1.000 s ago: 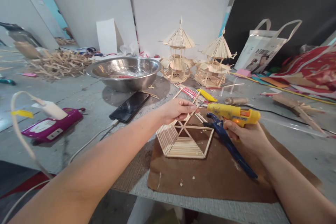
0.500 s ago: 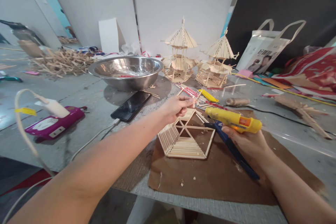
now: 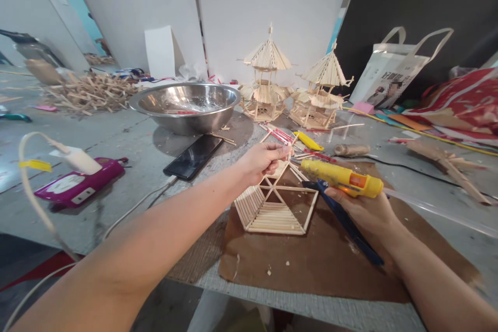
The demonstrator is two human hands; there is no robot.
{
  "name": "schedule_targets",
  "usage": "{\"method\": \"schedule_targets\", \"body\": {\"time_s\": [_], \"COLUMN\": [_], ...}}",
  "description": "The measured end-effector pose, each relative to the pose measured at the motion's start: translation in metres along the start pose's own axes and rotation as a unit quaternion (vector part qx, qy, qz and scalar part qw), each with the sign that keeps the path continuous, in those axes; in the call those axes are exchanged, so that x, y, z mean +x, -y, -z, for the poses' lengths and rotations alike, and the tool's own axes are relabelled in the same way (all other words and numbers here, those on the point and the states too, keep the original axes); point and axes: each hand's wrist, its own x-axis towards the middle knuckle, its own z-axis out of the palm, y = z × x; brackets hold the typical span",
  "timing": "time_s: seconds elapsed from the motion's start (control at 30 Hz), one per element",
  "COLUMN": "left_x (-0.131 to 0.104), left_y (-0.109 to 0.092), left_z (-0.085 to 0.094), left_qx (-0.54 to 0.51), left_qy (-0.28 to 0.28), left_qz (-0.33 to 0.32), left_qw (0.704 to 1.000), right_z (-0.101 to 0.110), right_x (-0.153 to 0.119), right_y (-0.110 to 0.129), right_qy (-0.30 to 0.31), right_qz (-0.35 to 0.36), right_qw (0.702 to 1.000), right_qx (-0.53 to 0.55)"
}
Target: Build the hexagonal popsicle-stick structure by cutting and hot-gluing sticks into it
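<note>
My left hand (image 3: 260, 162) is closed in a pinch over the far side of a hexagonal frame of thin wooden sticks (image 3: 276, 218). A short pale stick (image 3: 291, 151) shows at its fingertips. Some of the frame's wedges are filled with rows of sticks; others are open. My right hand (image 3: 361, 212) grips a yellow hot glue gun (image 3: 342, 176), its nozzle pointing left toward the left hand. A dark blue-handled cutting tool (image 3: 350, 225) lies slanted under the right hand; I cannot tell if the hand touches it. The frame rests on a brown mat (image 3: 295, 275).
Two stick pagodas (image 3: 268, 78) stand at the back, beside a steel basin (image 3: 187, 106). A phone (image 3: 194, 156) and a purple power strip (image 3: 80, 181) lie left. Red-tipped sticks (image 3: 278, 134) and a yellow tool (image 3: 309, 141) lie beyond the frame. A tote bag (image 3: 392, 72) stands right.
The glue gun and my right hand have shifted slightly left, nearer the left hand. My left hand keeps its pinch in almost the same place.
</note>
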Motion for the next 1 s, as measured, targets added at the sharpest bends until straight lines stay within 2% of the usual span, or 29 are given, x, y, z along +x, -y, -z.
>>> {"method": "schedule_targets", "body": {"time_s": [0.17, 0.5, 0.83, 0.93, 1.0], "left_x": [-0.001, -0.001, -0.001, 0.000, 0.001], "left_y": [0.000, 0.000, 0.000, -0.002, -0.004], "left_z": [-0.001, -0.002, -0.002, 0.001, 0.006], "left_qx": [0.001, 0.004, 0.013, 0.040, 0.099], "left_qy": [-0.002, -0.010, -0.007, -0.012, -0.003], "left_qz": [-0.001, -0.002, -0.005, -0.005, 0.006], "left_qw": [1.000, 1.000, 1.000, 0.999, 0.995], "right_z": [0.000, 0.001, 0.000, 0.002, 0.005], "right_x": [0.000, 0.001, -0.001, 0.000, 0.002], "right_y": [0.001, -0.002, -0.006, -0.012, -0.015], "right_qy": [0.012, 0.011, 0.018, 0.046, 0.044], "right_qz": [-0.009, 0.034, 0.001, -0.014, -0.021], "right_qw": [1.000, 0.999, 1.000, 0.999, 0.999], "right_qx": [-0.002, -0.020, -0.002, -0.011, -0.022]}}
